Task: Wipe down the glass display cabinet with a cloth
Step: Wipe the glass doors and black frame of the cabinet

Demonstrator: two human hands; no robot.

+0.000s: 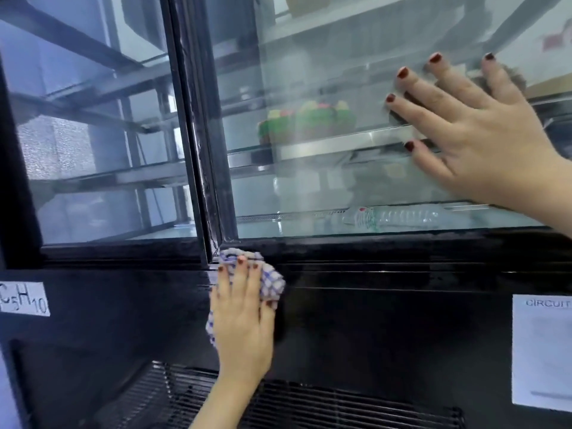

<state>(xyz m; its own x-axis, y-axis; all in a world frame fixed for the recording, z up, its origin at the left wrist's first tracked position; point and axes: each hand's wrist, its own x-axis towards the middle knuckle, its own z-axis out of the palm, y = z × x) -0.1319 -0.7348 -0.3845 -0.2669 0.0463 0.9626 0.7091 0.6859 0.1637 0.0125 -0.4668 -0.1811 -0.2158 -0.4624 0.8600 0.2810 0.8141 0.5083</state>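
Observation:
The glass display cabinet (309, 193) fills the view, with a black frame and black lower body. My left hand (241, 317) presses a blue-and-white checked cloth (272, 283) against the black frame just under the glass, at the lower corner where the vertical post (198, 150) meets the base. Its fingers lie straight over the cloth. My right hand (473, 128) rests flat with spread fingers on the front glass pane at the upper right, holding nothing.
Inside, a colourful cake (306, 122) sits on a glass shelf and a plastic water bottle (393, 216) lies on the bottom. A "C5H10" label (24, 300) and a white "CIRCUIT" sheet (541, 354) stick to the black body. A vent grille (309, 404) runs along the bottom.

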